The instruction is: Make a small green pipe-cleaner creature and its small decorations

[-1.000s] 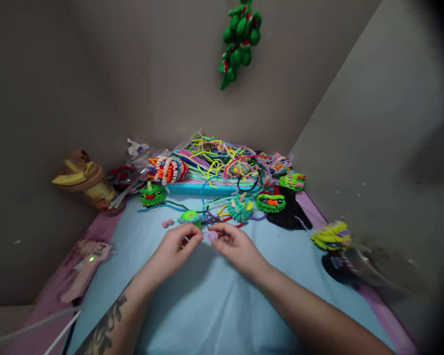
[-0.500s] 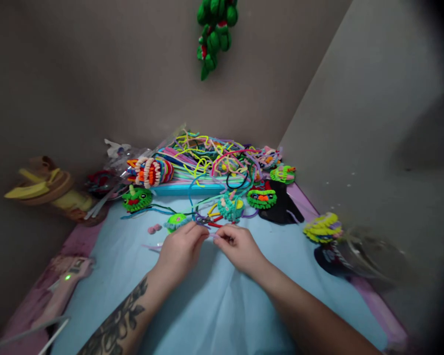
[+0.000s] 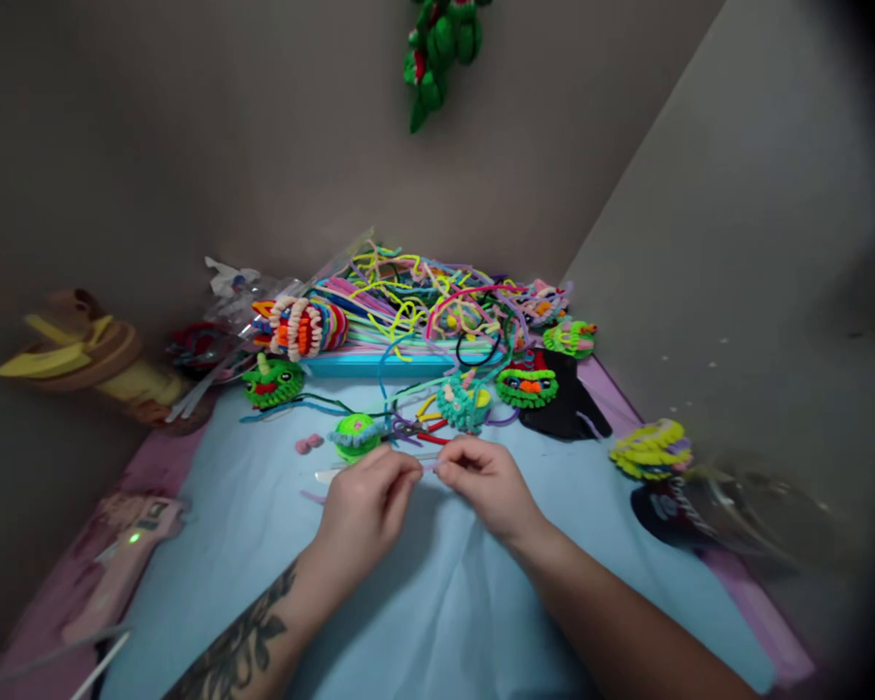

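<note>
My left hand (image 3: 368, 501) and my right hand (image 3: 485, 481) meet over the light blue cloth (image 3: 437, 603), fingertips pinched together on a thin pale lilac pipe cleaner (image 3: 429, 468) that runs between them. Its left end pokes out past my left hand. Just beyond my fingers lie a small green and blue fuzzy round piece (image 3: 355, 434), a teal fuzzy figure (image 3: 463, 403) and loose purple and red pipe cleaner bits (image 3: 415, 433). Two tiny pink pompoms (image 3: 308, 444) sit to the left.
A tangled heap of coloured pipe cleaners (image 3: 415, 301) fills the back on a blue tray (image 3: 379, 365). Fuzzy green creatures (image 3: 271, 381) (image 3: 526, 385), a black cloth (image 3: 565, 408), a yellow-green coil (image 3: 652, 449) and a pink glue gun (image 3: 127, 554) lie about. A green ornament (image 3: 441, 49) hangs on the wall.
The lilac piece was a small wad between my fingertips a second ago; now it is drawn out thin. Both hands stay pinched close together, barely shifted; the view has swayed slightly.
</note>
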A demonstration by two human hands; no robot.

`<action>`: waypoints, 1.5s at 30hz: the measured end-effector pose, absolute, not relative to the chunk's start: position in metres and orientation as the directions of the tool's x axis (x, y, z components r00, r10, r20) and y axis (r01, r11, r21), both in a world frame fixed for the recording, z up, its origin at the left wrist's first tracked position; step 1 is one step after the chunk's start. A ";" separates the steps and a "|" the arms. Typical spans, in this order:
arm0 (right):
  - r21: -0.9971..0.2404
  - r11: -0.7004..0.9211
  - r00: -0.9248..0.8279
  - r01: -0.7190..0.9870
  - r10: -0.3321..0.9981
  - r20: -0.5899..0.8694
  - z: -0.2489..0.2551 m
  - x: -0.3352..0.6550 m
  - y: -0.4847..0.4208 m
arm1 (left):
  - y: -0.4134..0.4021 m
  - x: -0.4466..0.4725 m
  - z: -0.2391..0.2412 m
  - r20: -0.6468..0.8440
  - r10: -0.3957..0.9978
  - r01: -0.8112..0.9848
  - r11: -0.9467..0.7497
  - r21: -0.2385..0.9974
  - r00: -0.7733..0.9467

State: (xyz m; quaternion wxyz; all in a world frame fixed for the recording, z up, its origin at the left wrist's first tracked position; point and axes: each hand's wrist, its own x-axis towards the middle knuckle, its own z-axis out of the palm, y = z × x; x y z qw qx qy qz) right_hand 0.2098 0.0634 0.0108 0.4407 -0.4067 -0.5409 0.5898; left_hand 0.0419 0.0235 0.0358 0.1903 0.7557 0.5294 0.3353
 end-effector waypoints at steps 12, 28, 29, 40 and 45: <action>-0.852 -0.223 -0.137 -0.474 0.974 -0.179 0.020 0.187 0.047 | 0.011 0.071 0.025 0.427 0.904 0.557 -0.367 0.745 0.025; -0.937 0.350 -0.100 -0.006 0.932 0.349 0.009 0.202 0.053 | 0.011 0.052 0.023 0.513 0.838 0.716 -0.473 0.513 0.186; -0.919 0.391 -0.122 0.055 0.916 0.382 0.010 0.205 0.054 | 0.012 0.049 0.024 0.535 0.821 0.747 -0.481 0.459 0.200; -0.531 0.784 -0.383 0.322 0.621 0.684 0.023 0.220 0.062 | 0.015 0.035 0.032 0.601 0.721 0.841 -0.521 0.144 0.344; -0.541 0.780 -0.352 0.315 0.625 0.696 0.026 0.222 0.060 | 0.010 0.039 0.040 0.608 0.722 0.830 -0.529 0.179 0.329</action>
